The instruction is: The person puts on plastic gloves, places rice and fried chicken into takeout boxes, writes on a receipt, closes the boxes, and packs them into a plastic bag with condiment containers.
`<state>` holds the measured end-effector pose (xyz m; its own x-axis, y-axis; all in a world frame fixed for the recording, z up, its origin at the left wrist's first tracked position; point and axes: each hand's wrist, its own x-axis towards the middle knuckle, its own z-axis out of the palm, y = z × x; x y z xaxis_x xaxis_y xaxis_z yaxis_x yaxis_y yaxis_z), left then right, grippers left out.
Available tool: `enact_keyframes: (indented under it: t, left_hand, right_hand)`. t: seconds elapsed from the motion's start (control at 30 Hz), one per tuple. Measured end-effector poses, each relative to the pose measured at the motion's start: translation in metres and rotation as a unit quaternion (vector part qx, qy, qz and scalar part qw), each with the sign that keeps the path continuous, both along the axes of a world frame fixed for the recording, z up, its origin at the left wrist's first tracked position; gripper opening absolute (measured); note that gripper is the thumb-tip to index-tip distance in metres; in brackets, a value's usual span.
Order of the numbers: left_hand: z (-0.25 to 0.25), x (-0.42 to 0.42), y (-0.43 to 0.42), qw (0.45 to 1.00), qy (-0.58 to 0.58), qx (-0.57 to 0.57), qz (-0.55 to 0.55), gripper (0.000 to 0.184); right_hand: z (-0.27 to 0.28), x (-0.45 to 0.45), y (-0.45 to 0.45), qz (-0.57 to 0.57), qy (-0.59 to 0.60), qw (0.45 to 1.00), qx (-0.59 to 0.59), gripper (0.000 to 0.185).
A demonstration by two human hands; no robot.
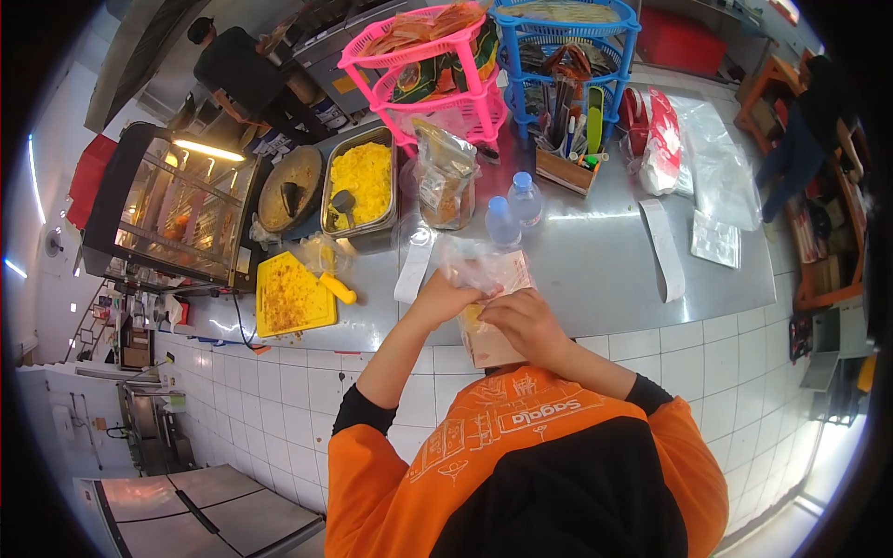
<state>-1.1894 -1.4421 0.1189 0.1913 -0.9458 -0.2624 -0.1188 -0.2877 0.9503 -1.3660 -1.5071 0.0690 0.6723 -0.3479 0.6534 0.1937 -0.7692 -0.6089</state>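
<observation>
A light cardboard box (491,348) with printed sides sits at the table's front edge, right before my body. Over its far end lies a crumpled clear plastic bag (474,272). My left hand (446,298) is closed on this bag at the box's left side. Above the box, my right hand (526,324) has its fingers pinched together; what lies between them is hidden. Just beyond the bag stand two water bottles (503,223) with blue caps. A white paper strip (415,266) lies left of my left hand.
On the left are a yellow cutting board (286,296) with crumbs, a yellow-handled knife (337,288), a metal pan of yellow food (361,179) and a lit display case (177,209). Pink (423,79) and blue (563,70) racks stand behind. Plastic bags (716,177) lie right. Two people stand farther off.
</observation>
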Motion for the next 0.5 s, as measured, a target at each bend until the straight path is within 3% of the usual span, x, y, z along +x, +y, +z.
enact_keyframes:
  t: [0.13, 0.2, 0.27, 0.4, 0.5]
  left_hand:
    - [-0.025, -0.011, 0.018, 0.984, 0.134, -0.005, 0.114, 0.020]
    - [-0.029, -0.021, 0.026, 0.981, 0.127, -0.020, 0.147, 0.022]
    - [-0.025, -0.030, 0.030, 0.975, 0.130, -0.031, 0.177, 0.022]
    - [-0.026, -0.032, 0.037, 0.972, 0.139, -0.048, 0.186, 0.020]
    - [-0.031, -0.029, 0.039, 0.974, 0.136, -0.056, 0.172, 0.019]
  right_hand:
    - [-0.002, -0.003, 0.003, -0.028, 0.057, 0.971, 0.229, 0.020]
    - [-0.015, 0.006, 0.008, 0.003, 0.050, 0.924, 0.378, 0.029]
    - [-0.009, 0.003, 0.008, -0.010, 0.044, 0.890, 0.453, 0.039]
    - [-0.007, -0.001, 0.004, 0.010, 0.089, 0.864, 0.495, 0.062]
    - [-0.008, -0.001, 0.002, 0.055, 0.072, 0.833, 0.546, 0.060]
